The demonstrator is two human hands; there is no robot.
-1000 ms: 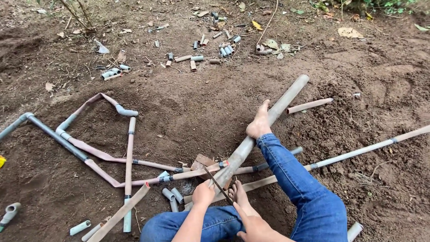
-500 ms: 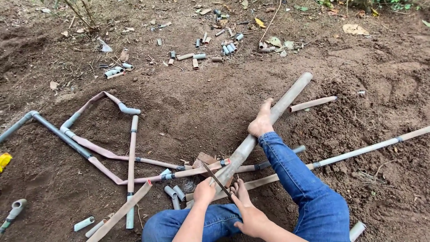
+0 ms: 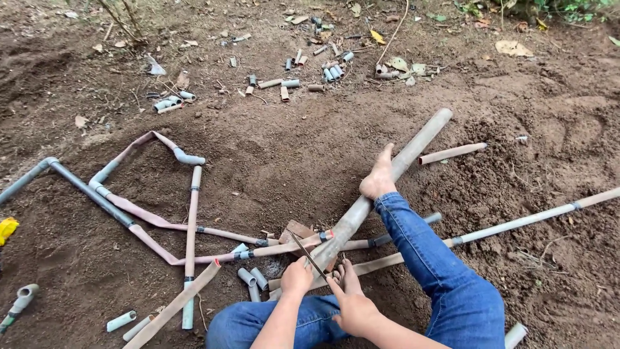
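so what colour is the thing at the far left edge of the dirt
Bright yellow object, seen only partly, in the head view.

The thick grey pipe lay slanted on the soil under my bare foot, dusted brown. The thin dark saw blade crossed its near end at an angle, resting tilted against it.

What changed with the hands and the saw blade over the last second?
The right hand slid forward and up along the saw blade, closing in beside the left hand. The left hand kept its grip at the blade on the big pipe. The foot stayed pressed on that pipe, and the pipes on the soil did not shift.
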